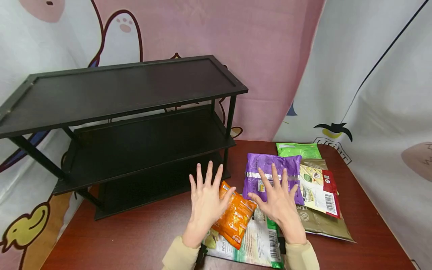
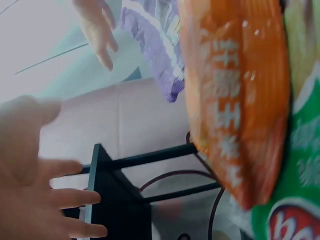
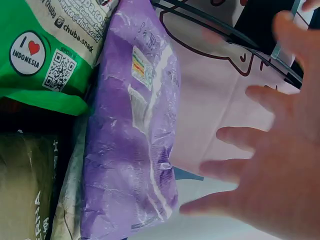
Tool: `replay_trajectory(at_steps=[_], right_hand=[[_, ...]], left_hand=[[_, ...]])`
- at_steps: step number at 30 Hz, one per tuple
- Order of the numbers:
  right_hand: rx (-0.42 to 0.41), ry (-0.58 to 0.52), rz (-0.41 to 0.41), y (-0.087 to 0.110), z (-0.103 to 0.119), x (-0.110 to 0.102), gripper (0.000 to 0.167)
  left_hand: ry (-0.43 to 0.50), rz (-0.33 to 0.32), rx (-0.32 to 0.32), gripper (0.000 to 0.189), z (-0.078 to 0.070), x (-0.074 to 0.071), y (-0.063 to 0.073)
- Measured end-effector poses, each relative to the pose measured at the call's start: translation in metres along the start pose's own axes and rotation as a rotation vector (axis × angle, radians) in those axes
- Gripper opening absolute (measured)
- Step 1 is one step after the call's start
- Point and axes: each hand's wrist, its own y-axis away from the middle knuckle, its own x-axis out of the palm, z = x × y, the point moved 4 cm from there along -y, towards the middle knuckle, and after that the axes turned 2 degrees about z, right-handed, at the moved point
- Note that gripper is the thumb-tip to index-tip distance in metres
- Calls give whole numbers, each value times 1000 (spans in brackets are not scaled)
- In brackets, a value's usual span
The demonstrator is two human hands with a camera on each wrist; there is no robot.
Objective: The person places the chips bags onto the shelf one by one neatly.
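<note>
Both hands hover over a group of snack bags with fingers spread, holding nothing. In the head view the left hand (image 1: 206,198) overlaps the edge of an orange snack bag (image 1: 236,213); the left wrist view shows a gap between that hand (image 2: 40,185) and the orange bag (image 2: 235,100). My right hand (image 1: 278,198) is over a purple snack bag (image 1: 254,165), which stands apart from the fingers in the right wrist view. Beneath the orange bag lies a larger green-and-white bag (image 1: 260,240). A cream-and-red bag (image 1: 317,187) rests on an olive bag (image 1: 324,223) to the right.
A black three-tier shelf (image 1: 148,146) stands at the back left of the brown table (image 1: 128,240). At the far right corner lies a bright green bag (image 1: 298,150). Printed curtains (image 1: 263,56) hang behind and beside the table.
</note>
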Motion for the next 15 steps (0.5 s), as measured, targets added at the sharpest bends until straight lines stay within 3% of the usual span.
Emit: replay_trajectory(at_steps=[4, 8, 11, 15], right_hand=[[-58, 1, -170, -6, -5, -8, 67], [-96, 10, -301, -11, -16, -16, 53], [-82, 15, -309, -15, -26, -19, 48], [-46, 20, -288, -19, -38, -21, 49]], left_hand=[[87, -270, 24, 47, 12, -26, -8], [155, -535, 47, 29, 35, -59, -12], [174, -660, 15, 23, 56, -83, -14], [163, -750, -90, 21, 88, -112, -15]])
